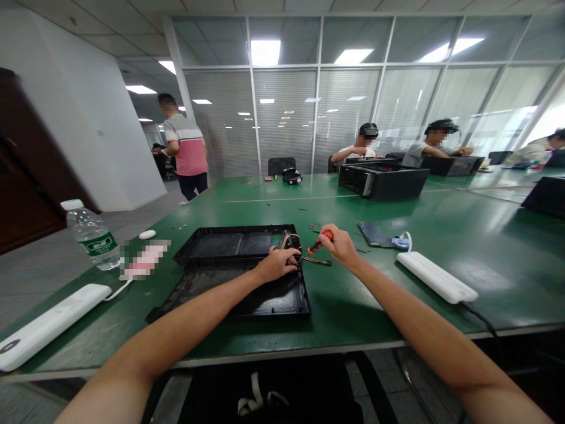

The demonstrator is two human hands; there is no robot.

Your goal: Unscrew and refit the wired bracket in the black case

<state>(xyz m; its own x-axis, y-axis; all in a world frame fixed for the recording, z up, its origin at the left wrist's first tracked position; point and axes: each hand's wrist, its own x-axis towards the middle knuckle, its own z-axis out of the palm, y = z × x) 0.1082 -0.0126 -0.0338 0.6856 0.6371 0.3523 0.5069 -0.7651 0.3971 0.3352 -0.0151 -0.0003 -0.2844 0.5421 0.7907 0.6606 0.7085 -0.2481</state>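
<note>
Two black plastic case halves lie on the green table: a far tray (229, 242) and a near shell (247, 297). My left hand (279, 263) is closed, with its fingers pressed on a small part with coloured wires (289, 241) at the right edge of the case. My right hand (339, 244) grips an orange-handled screwdriver (318, 243), its tip pointing left toward that part. A thin metal strip (318, 261) lies on the table under the screwdriver.
A water bottle (92, 235) stands at the left. White power banks (435, 277) (42, 327) lie right and left with cables. A dark flat device (375, 233) sits beyond my right hand. A black computer case (382, 179) stands farther back. Other people sit and stand at the back.
</note>
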